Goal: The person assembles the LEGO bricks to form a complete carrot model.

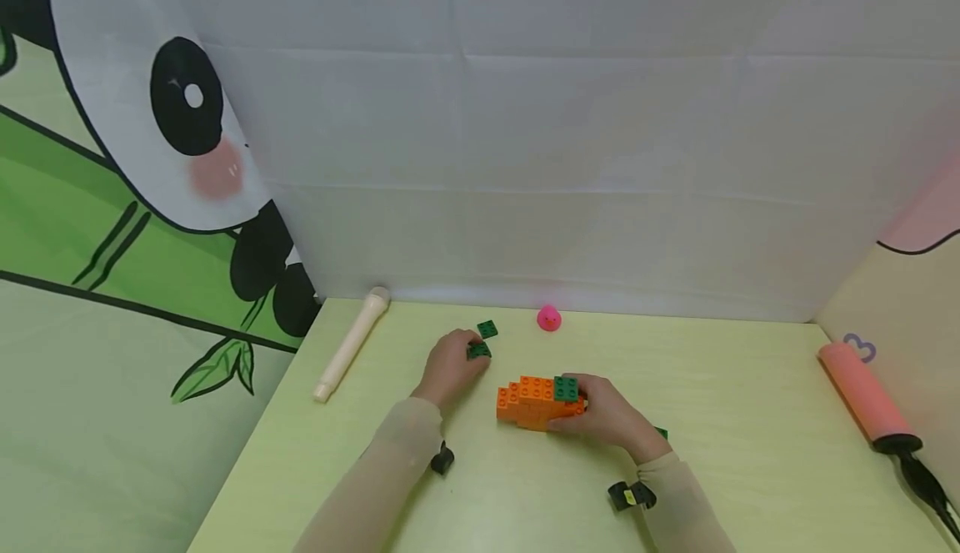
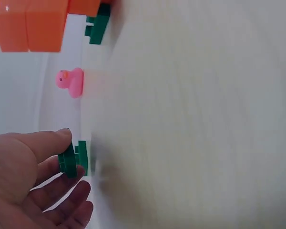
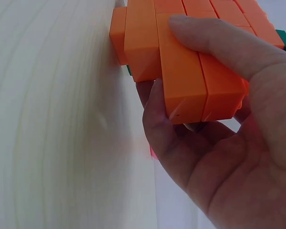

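Between thumb and fingers my left hand (image 1: 450, 369) pinches a small green toy brick (image 1: 478, 350), studs showing. Just beyond it another green brick (image 1: 487, 329) lies on the table, and the left wrist view shows the held brick (image 2: 68, 162) close in front of that second brick (image 2: 83, 157). My right hand (image 1: 609, 415) grips a stepped block of orange toy bricks (image 1: 528, 403) by its right end. On top of this block sits a green brick (image 1: 566, 389). In the right wrist view the thumb presses one side of the orange block (image 3: 181, 71), with fingers curled beneath.
A pink rubber duck (image 1: 549, 318) stands near the table's back edge. The cream-coloured stick (image 1: 352, 344) lies at left. A pink cylinder with a black end (image 1: 870, 394) lies at right. Behind my right wrist, a green piece (image 1: 661, 433) peeks out. A pale sheet (image 1: 562, 161) hangs behind the table.
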A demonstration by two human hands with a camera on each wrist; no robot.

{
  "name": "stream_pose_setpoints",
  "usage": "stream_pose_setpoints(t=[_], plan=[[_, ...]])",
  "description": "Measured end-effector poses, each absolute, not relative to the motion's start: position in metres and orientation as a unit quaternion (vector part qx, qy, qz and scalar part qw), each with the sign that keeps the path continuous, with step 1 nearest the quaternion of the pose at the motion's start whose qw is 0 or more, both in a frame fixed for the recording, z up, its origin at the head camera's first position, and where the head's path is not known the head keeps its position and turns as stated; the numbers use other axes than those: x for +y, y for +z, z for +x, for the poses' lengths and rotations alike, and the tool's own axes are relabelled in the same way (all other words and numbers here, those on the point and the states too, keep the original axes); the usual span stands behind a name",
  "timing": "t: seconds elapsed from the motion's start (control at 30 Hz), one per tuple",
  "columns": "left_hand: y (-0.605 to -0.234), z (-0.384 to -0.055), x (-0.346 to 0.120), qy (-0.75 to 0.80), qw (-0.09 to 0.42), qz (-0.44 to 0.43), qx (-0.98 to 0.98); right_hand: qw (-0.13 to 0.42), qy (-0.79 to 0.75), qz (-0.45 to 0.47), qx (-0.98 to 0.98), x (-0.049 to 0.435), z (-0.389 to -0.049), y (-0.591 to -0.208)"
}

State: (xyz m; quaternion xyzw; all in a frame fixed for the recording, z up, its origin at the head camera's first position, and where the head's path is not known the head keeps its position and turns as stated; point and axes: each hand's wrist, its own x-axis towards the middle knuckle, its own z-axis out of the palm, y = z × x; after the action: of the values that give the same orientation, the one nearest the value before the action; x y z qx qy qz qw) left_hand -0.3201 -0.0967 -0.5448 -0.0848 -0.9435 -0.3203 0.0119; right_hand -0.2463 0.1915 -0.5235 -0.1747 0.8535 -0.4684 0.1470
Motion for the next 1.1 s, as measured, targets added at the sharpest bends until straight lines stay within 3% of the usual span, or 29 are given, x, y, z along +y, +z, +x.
stream_pose_setpoints(t=[0.2,0.63,1.1], plan=[[-0.531,-0.304,-0.093,-0.355,-0.001,-0.107,-0.929,0.144,-0.475,-0.178,0.85,0.191,-0.245,-0.526],[-0.495,-0.254,-0.088,-0.434,0.05,-0.269,-0.858,0.14,-0.475,-0.176,0.851,0.187,-0.241,-0.526],[-0.497,-0.237,-0.082,-0.428,0.043,-0.327,-0.841,0.129,-0.475,-0.191,0.849,0.186,-0.237,-0.53]])
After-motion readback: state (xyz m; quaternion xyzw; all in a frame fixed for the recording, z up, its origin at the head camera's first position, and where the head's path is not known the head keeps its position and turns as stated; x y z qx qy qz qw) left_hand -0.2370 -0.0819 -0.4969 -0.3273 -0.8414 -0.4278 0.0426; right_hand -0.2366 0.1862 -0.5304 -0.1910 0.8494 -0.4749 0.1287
